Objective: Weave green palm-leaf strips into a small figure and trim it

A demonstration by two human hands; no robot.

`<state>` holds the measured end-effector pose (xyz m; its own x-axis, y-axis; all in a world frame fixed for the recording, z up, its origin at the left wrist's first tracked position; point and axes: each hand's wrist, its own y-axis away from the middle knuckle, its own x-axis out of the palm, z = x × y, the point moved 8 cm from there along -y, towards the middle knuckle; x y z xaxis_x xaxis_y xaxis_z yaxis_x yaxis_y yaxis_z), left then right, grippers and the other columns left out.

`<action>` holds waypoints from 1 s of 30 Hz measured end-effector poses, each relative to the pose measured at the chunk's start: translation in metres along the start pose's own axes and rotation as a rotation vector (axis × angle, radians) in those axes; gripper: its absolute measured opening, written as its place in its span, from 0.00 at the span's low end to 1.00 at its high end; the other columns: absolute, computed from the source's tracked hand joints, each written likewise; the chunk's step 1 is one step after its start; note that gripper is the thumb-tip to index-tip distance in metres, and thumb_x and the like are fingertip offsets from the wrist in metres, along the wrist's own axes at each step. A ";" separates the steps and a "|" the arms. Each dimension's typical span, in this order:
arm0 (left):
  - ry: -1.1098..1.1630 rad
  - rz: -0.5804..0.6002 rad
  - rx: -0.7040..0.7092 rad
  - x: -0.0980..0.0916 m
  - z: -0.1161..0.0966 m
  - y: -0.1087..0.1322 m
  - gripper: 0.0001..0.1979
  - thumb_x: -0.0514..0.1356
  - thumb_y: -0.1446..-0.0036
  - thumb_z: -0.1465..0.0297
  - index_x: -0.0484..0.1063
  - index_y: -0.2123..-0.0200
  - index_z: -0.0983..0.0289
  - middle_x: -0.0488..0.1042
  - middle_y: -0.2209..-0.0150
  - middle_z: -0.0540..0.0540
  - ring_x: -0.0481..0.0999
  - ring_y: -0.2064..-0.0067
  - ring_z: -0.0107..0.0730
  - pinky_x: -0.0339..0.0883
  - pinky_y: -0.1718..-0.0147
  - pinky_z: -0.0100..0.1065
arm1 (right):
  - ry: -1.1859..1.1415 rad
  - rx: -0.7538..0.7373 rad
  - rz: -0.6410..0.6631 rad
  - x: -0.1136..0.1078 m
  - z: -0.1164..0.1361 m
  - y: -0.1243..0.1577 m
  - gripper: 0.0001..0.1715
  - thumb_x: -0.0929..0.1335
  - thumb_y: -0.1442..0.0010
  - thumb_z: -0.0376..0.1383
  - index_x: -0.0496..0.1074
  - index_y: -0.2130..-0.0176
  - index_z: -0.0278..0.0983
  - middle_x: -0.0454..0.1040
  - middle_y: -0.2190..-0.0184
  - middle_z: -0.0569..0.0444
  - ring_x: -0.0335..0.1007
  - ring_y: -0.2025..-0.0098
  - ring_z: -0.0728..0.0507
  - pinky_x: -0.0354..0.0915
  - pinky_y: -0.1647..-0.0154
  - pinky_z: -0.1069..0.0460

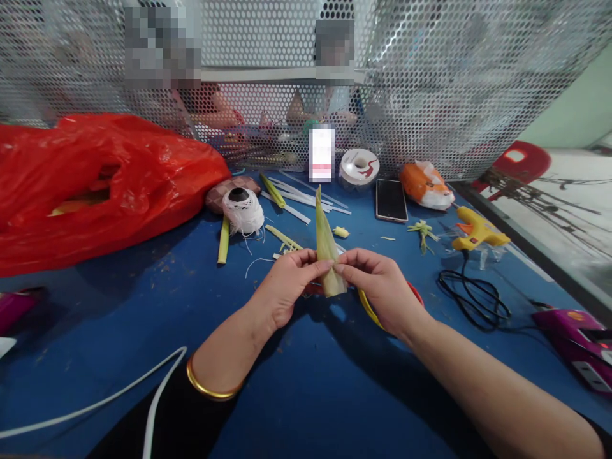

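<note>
Between my hands, above the middle of the blue table, is a pale green corn husk [326, 245], its pointed tip upward and its wide end down. My left hand [294, 280] pinches its left edge between thumb and fingers. The right edge is pinched by my right hand [375, 280]. Partly hidden below my right hand lies a round yellow and red rim [370, 309]. Just beyond the husk are cut husk pieces [283, 237] and a small yellowish bit [341, 232].
A red plastic bag [119, 185] fills the left. White thread spool [243, 210], ribbon roll [359, 169], phone [391, 199], orange tissue pack [426, 185] and white strips [296, 197] lie at the back. To the right are a yellow glue gun [478, 231], coiled cord [471, 299] and purple power strip [576, 341].
</note>
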<state>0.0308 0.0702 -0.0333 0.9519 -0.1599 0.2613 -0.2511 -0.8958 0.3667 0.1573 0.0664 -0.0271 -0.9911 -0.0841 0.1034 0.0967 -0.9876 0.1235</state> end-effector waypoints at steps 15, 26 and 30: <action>0.202 0.134 -0.080 0.011 0.010 -0.002 0.03 0.64 0.46 0.74 0.78 0.66 0.67 0.77 0.73 0.54 0.75 0.73 0.26 0.71 0.68 0.30 | -0.331 0.216 0.161 0.018 -0.012 0.006 0.12 0.76 0.52 0.39 0.71 0.72 0.36 0.71 0.77 0.58 0.66 0.76 0.51 0.63 0.71 0.55; 0.190 0.076 -0.055 0.004 0.004 -0.002 0.04 0.63 0.44 0.73 0.75 0.71 0.67 0.75 0.76 0.52 0.74 0.76 0.25 0.71 0.73 0.28 | -0.294 0.217 0.185 0.016 -0.013 0.007 0.11 0.76 0.50 0.37 0.76 0.69 0.34 0.74 0.74 0.57 0.69 0.73 0.53 0.65 0.68 0.57; 0.113 0.176 -0.067 0.006 0.005 0.001 0.09 0.68 0.48 0.70 0.77 0.63 0.67 0.77 0.71 0.53 0.75 0.72 0.25 0.71 0.72 0.25 | -0.306 0.168 0.133 0.011 -0.010 0.002 0.10 0.76 0.50 0.37 0.75 0.70 0.34 0.75 0.75 0.57 0.69 0.75 0.53 0.65 0.70 0.58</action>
